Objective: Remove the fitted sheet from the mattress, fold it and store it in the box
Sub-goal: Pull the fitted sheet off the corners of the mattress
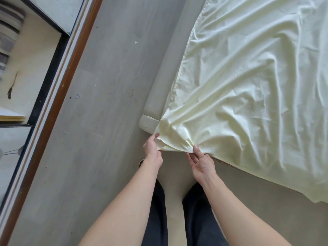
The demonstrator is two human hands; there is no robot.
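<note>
Grey wood-look floor point(99, 121) fills the middle of the view, with a sliding-door track point(58, 96) in brown, white and black running slantwise down its left side and a blurred shelf unit point(16, 55) beyond it. Right of the floor stands the bed frame point(165, 82), pale and padded, its rounded corner just above the hands. Below the corner, the left hand point(152, 148) grips the sheet point(248, 86) at its bunched corner, fingers curled into the cloth and thumb on top. Just beside it, the right hand point(201, 165) lies palm up with fingers nearly straight, its fingertips tucked under the sheet's edge; whether it pinches the cloth I cannot tell. Between and under the forearms are the person's dark trouser legs point(197, 219), set against the frame's beige end. Farther right, the pale yellow sheet lies creased across the mattress, its folds fanning out from the gathered corner, its lower edge hanging over the end of the bed.
</note>
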